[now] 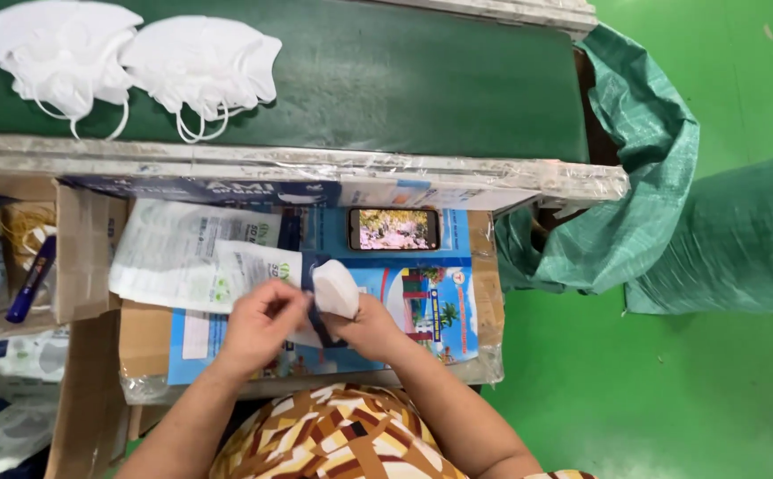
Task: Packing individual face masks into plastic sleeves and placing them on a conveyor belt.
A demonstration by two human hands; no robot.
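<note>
Hands point(316, 319) | both grip folded white mask point(336, 288) | fingertips hidden behind it | belt masks point(129, 58) cut off at left

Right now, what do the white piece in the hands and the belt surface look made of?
White mask: soft, matte, fabric-like material, probably nonwoven; it folds without shine, held in the right hand, the left hand beside it. Belt: dark green, matte, rubbery or felt-like; which, unclear.

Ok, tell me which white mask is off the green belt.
The folded white mask in the right hand, over the cardboard box; the mask piles lie on the belt.
</note>
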